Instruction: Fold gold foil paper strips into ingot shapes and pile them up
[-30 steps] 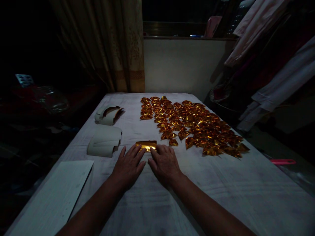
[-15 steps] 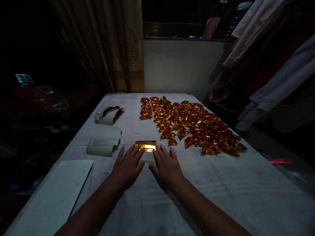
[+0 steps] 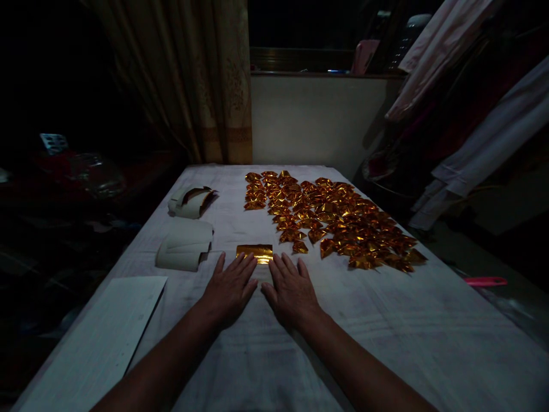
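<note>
A small rectangle of gold foil paper point(image 3: 254, 252) lies flat on the cloth-covered table point(image 3: 373, 337). My left hand point(image 3: 229, 289) rests open, palm down, with its fingertips on the near left part of the foil. Beside it, my right hand point(image 3: 291, 289) is also spread palm down, its fingertips at the foil's near right corner. Several folded gold foil pieces point(image 3: 330, 214) cover the table's far right part, the nearest one just beyond my right hand.
Two curved pale card pieces point(image 3: 182, 245) point(image 3: 193, 203) lie left of the foil. A flat pale board point(image 3: 98, 337) is at the near left. Clothes point(image 3: 493, 137) hang at right; a curtain point(image 3: 214, 86) hangs behind.
My left hand has shifted slightly to the right along the foil's near edge. My right hand has hardly moved. The view has tilted and shifted a little.
</note>
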Demonstrator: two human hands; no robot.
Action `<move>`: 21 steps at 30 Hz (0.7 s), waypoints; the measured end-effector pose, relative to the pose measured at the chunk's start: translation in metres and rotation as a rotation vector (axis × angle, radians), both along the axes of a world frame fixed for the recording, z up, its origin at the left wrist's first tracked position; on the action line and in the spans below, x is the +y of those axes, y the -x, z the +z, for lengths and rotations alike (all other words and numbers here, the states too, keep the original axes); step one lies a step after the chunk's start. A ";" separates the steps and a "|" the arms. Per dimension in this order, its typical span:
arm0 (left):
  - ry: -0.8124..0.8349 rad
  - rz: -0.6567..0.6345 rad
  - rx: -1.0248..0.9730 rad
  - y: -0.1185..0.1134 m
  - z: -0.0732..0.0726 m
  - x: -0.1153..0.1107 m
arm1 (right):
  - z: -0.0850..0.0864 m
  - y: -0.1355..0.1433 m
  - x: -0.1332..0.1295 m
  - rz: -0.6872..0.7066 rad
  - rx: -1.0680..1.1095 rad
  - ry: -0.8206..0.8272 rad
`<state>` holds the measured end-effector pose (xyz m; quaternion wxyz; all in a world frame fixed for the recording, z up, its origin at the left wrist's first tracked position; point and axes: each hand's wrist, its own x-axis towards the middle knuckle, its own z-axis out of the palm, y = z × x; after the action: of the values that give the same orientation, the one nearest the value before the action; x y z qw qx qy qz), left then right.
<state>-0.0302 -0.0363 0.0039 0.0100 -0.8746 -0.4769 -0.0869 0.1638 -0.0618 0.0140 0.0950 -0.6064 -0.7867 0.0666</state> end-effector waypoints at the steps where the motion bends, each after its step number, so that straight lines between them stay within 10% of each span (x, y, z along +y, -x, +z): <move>1: -0.012 0.010 0.004 0.006 -0.002 -0.001 | 0.000 0.000 0.000 0.002 0.002 -0.003; 16: -0.043 0.081 0.027 0.022 -0.001 -0.006 | 0.001 0.014 0.015 0.274 0.088 -0.137; 21: -0.037 0.083 0.018 0.023 0.001 -0.008 | 0.005 0.012 0.014 0.176 0.081 -0.008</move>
<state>-0.0529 -0.0439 0.0049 0.0340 -0.8546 -0.5108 -0.0870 0.1515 -0.0483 0.0185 0.1230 -0.5315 -0.8325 0.0961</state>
